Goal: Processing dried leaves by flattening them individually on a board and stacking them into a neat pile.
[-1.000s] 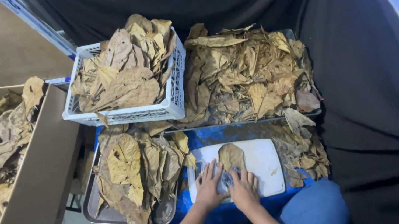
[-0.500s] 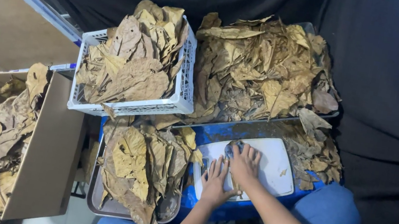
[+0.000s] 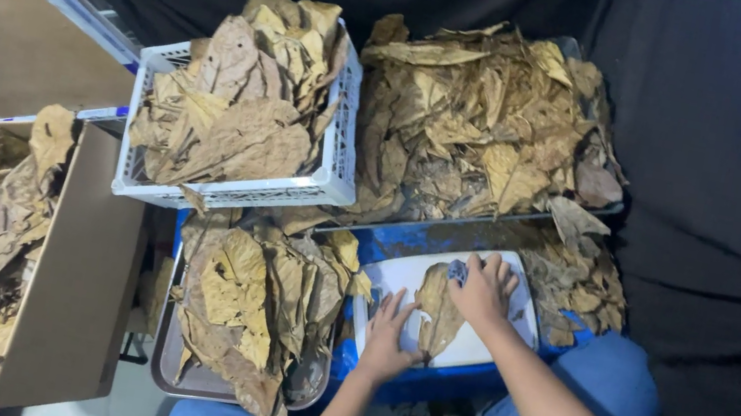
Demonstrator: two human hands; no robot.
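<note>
Leaf (image 3: 439,314) on white board (image 3: 509,344), black drape (image 3: 737,202).

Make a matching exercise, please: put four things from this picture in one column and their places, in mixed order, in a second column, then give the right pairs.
Things
1. white slotted plastic crate of dry brown leaves
2. brown cardboard box of dry leaves
3. single dry brown leaf
4. small blue cloth-like piece

Places
A. under the fingers of the right hand
B. far left of the picture
C. flat on the white rectangular board, between both hands
D. upper middle, left of the big loose leaf pile

Pairs: 1-D, 2-B, 3-C, 4-A

The left hand presses on the board's near left part.
</note>
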